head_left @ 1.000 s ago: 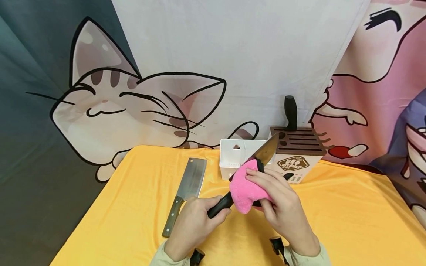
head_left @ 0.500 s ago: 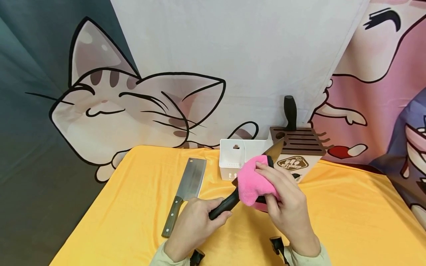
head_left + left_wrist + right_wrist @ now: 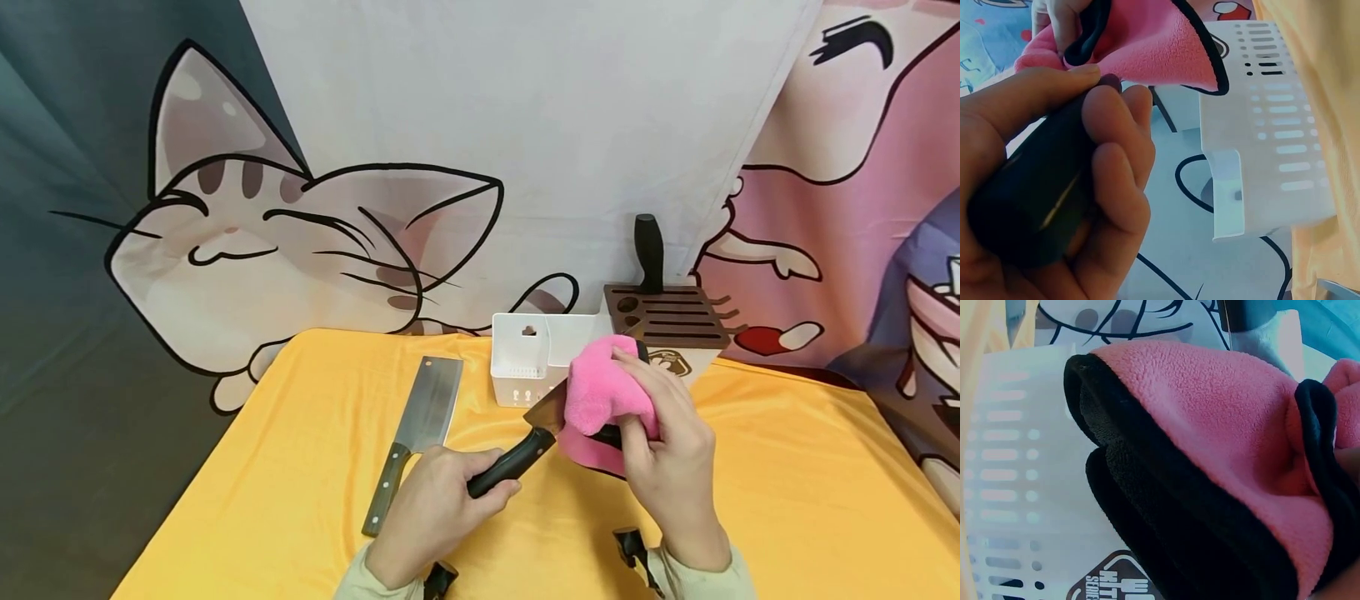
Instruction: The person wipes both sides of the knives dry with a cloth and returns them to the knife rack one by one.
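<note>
My left hand [image 3: 442,504] grips the black handle [image 3: 1035,181] of a kitchen knife [image 3: 546,410], its blade slanting up to the right. A pink cloth [image 3: 607,383] with black edging is folded over the blade, hiding all but the part near the handle. My right hand [image 3: 675,450] pinches the cloth around the blade, fingers on top and thumb below. In the right wrist view the folded cloth [image 3: 1210,419] fills most of the picture, with its dark inner side showing. A cleaver [image 3: 427,408] with a green-brown riveted handle lies on the table left of my hands.
Behind my hands stands a white knife block [image 3: 701,360] with a brown slotted top and one black handle [image 3: 648,250] upright in it. A white open holder [image 3: 517,358] adjoins its left side. Yellow cloth [image 3: 300,467] covers the table; a cartoon-print curtain hangs behind.
My right hand has slid the pink cloth up and right along the blade toward the tip, baring the blade near the handle. The left hand stays nearly in place on the handle.
</note>
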The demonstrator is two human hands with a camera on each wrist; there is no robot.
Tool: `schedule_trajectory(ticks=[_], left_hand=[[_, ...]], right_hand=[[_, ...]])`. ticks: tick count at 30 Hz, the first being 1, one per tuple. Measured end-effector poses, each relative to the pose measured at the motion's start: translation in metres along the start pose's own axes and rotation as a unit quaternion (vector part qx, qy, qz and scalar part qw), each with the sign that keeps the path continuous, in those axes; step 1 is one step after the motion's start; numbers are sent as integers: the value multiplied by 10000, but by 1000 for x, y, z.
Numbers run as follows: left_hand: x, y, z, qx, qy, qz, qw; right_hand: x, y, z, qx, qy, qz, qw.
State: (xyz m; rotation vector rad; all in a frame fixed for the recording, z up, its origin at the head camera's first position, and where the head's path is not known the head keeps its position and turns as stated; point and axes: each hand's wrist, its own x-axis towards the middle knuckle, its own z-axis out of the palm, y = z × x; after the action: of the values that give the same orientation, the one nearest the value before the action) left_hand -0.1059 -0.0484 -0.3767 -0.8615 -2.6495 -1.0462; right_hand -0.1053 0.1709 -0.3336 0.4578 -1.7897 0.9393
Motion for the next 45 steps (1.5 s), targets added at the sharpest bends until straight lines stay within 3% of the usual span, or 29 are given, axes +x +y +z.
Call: schedule_trajectory(ticks=[6,14,23,31,40,45], left_hand=[[0,-1,-2,64,-20,49,10000],[0,0,-3,-268,-208,-44,9994],[0,0,-4,-455,-173,-122,9987],[0,1,-6,-1268,-153,-715,9892],[1,1,-12,-1662,192,-1398,9759],[1,-1,-15,-1876,258,-1678,9675]], right_hand=[[2,3,-4,-201,256,306,9990],[-10,24,-9,-784,543,901,9914],[-16,41,-14,-1093,632,1187,9849],[-15,45,-17,-1260,828,1364,9791],[-4,29,-22,-1260,1341,1658,9688],[-8,38,-28,-1290,1600,1943,9592]])
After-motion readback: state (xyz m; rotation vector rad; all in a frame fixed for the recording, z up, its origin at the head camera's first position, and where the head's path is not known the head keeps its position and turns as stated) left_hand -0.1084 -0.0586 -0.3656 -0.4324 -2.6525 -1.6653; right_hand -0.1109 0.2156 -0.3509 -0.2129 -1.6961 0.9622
